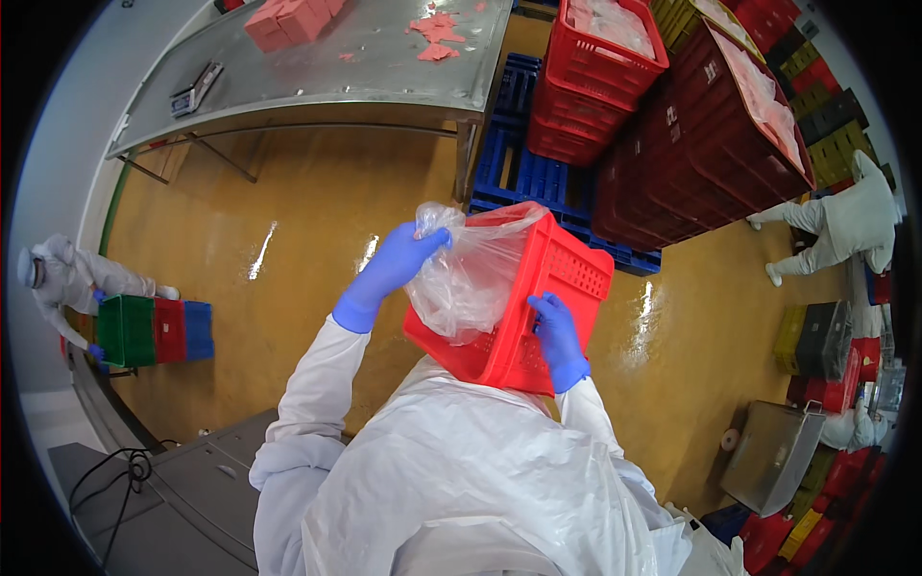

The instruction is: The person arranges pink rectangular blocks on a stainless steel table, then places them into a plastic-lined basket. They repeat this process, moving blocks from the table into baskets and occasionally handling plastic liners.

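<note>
In front of my body a red plastic crate (567,269) is tilted, its open side facing left. A clear plastic bag (469,283) lies bunched in its mouth and drapes over the upper rim. My left hand (396,267), in a blue glove, pinches the gathered part of that bag beside the crate. On the crate's right side my blue-gloved right hand (559,336) grips the perforated wall, fingers curled at an opening in it. The inside of the crate is mostly hidden by the bag.
Ahead stands a metal table (355,77) with pink blocks (288,21) and a small device (196,88). Blue pallets (519,173) carry stacked red crates (586,96). Co-workers in white stand left (72,274) and right (850,221). A grey cabinet (202,490) is at lower left.
</note>
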`<state>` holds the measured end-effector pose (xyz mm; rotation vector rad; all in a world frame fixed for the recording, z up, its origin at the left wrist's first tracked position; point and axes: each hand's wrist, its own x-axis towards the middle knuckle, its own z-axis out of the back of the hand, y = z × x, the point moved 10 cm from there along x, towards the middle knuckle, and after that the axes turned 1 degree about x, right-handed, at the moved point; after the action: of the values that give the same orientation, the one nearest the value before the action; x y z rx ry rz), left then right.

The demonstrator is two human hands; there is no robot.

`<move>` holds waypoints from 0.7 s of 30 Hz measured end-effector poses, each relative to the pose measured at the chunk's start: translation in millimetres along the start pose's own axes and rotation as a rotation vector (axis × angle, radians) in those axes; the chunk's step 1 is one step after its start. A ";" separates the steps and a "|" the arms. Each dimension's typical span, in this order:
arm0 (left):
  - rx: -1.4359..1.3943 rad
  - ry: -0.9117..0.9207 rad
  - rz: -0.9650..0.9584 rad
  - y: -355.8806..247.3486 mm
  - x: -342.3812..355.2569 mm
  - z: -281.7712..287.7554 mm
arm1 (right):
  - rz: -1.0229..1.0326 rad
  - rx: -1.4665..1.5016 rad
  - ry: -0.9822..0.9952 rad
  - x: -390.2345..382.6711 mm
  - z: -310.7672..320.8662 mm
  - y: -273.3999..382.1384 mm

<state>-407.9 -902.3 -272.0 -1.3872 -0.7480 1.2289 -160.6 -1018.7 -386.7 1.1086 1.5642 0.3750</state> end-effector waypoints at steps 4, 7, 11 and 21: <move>-0.281 -0.114 -0.081 -34.4 12.8 -14.9 | 0.160 -0.208 0.045 10.4 -16.7 6.4; -0.316 -0.136 -0.149 -49.9 40.4 -26.9 | 0.236 -0.363 0.077 20.0 -34.1 -3.0; -0.411 -0.334 -0.196 -51.5 60.5 15.2 | 0.277 -0.386 0.026 34.8 -14.0 -4.2; -0.439 -0.671 -0.418 -77.8 0.4 187.8 | 0.199 -0.069 -0.472 47.9 182.4 -50.6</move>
<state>-570.2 -827.6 -175.1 -1.0509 -1.7644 1.2297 -17.1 -1063.4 -511.3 1.2000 1.0236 0.2719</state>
